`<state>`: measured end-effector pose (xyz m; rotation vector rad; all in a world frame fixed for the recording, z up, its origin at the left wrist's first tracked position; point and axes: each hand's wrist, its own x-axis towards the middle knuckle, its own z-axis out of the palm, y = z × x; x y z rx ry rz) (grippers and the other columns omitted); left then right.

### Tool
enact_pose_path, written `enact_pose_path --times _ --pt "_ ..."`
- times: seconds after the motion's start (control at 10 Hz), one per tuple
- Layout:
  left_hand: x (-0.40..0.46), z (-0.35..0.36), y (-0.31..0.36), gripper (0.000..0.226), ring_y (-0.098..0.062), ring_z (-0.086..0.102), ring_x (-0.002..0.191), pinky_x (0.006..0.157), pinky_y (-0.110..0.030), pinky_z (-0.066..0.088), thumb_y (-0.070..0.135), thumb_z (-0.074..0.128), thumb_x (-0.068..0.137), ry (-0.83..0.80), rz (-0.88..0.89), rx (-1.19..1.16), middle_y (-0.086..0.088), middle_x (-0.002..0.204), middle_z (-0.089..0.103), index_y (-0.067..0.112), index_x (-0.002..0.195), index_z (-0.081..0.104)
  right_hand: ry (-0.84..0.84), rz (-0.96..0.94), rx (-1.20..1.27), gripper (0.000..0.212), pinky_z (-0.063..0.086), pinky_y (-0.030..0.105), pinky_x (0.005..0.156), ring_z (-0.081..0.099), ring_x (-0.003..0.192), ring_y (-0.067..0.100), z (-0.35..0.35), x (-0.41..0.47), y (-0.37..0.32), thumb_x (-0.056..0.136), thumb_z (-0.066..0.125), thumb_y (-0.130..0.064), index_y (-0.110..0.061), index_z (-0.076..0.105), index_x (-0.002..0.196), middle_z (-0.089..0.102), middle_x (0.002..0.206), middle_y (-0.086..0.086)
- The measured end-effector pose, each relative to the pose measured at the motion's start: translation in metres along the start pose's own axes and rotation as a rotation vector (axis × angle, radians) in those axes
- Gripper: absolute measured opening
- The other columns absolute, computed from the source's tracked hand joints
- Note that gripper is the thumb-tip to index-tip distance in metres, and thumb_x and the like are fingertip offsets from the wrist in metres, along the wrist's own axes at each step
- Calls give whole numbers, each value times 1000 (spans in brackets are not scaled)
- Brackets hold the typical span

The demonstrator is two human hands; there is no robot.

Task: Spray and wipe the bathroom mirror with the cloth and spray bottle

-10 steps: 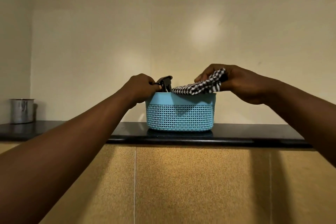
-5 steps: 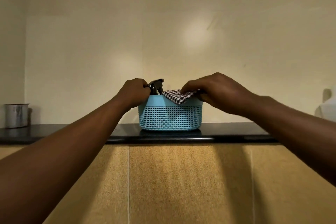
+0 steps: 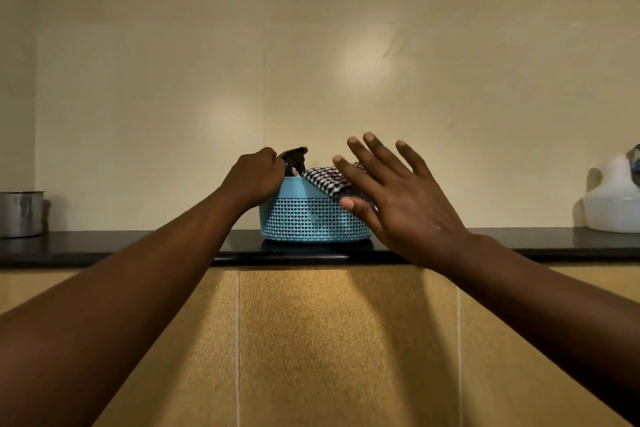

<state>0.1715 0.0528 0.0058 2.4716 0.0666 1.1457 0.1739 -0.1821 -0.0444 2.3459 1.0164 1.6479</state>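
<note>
Inside blue basket, checked cloth, dark spray bottle gripped by left hand, right hand splayed, empty

No readable text from my feed; no label, brand, number or sign legible on anything I can see; blue basket shows only perforated pattern; dark spray bottle head bears no marking I can make out; checked cloth carries pattern only; metal pot at left and white jug at right look plain; small bluish patch at jug's upper right edge too blurred and cropped to read.
</note>
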Motion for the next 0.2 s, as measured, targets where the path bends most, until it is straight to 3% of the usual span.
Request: enact_pose_path --times 0.1,0.2 --pt "-13 -5 3 55 -42 36 135 108 -47 33 37 28 103 131 69 219 -29 145 40 -4 136 43 98 87 -52 68 7 43 120 1 150 22 -13 14 -12 100 8 -55 -16 13 156 7 163 9" --pt "-30 -16 7 71 -36 10 149 121 -47 11 47 22 102 377 234 400 -26 160 13 -3 153 19 154 220 -71 73 4 43 121 -5 150 24 -25 26 -28 99 12 -56 -10 2 156 -4 163 12"
